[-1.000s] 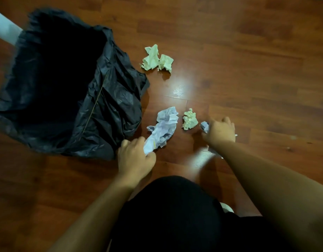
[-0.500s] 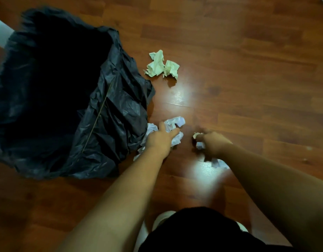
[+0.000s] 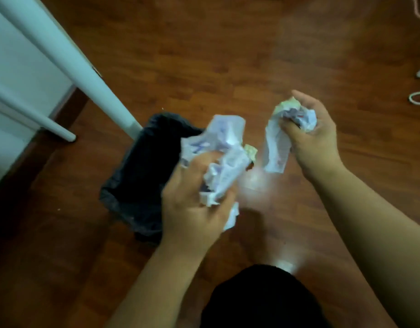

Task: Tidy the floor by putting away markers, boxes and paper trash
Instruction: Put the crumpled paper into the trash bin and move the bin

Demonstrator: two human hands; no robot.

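The left hand (image 3: 192,209), gripping crumpled paper (image 3: 224,159), is nearer the black-lined bin (image 3: 138,176) below-left than the right hand (image 3: 315,140), gripping another wad (image 3: 282,138).

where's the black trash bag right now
In the head view, the black trash bag sits open on the floor, left of the left hand, by the white leg.

Crumpled white paper wads (image 3: 224,162), (image 3: 278,138), lifted beside black-lined bin (image 3: 133,185)
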